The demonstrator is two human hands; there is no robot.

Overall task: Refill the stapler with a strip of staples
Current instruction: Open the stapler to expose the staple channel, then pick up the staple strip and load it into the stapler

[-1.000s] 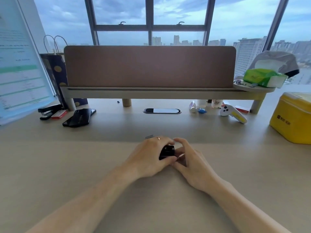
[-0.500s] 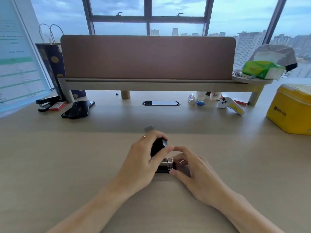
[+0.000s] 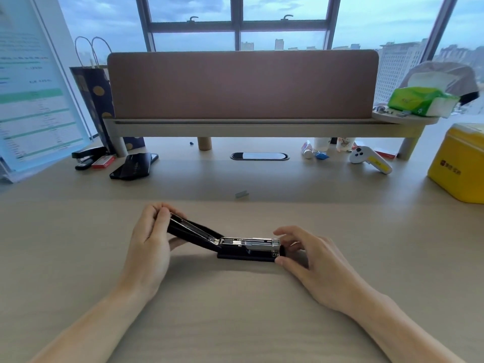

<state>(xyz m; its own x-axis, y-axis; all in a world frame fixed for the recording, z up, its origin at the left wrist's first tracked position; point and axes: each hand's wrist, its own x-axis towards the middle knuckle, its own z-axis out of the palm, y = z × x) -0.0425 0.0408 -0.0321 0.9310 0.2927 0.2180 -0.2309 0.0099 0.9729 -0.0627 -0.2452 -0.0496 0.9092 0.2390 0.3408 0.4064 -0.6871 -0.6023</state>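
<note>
A black stapler (image 3: 246, 251) lies on the wooden desk in front of me, its lid swung fully back to the left so the metal staple channel (image 3: 248, 241) shows. My left hand (image 3: 149, 239) grips the free end of the opened lid. My right hand (image 3: 311, 252) rests against the stapler's front end, thumb and fingertips touching the base and channel tip. A short strip of staples (image 3: 241, 194) lies loose on the desk beyond the stapler, apart from both hands.
Along the back stand a desk shelf with a brown divider (image 3: 242, 85), a second black stapler (image 3: 87, 157) beside a red staple box (image 3: 104, 161), a black phone (image 3: 135, 166), a white and yellow controller (image 3: 370, 159) and a yellow box (image 3: 461, 161) at right.
The stapler was closed under both hands, then my left hand lifted its lid. Now the lid is folded fully back to the left and the stapler lies sideways across the desk.
</note>
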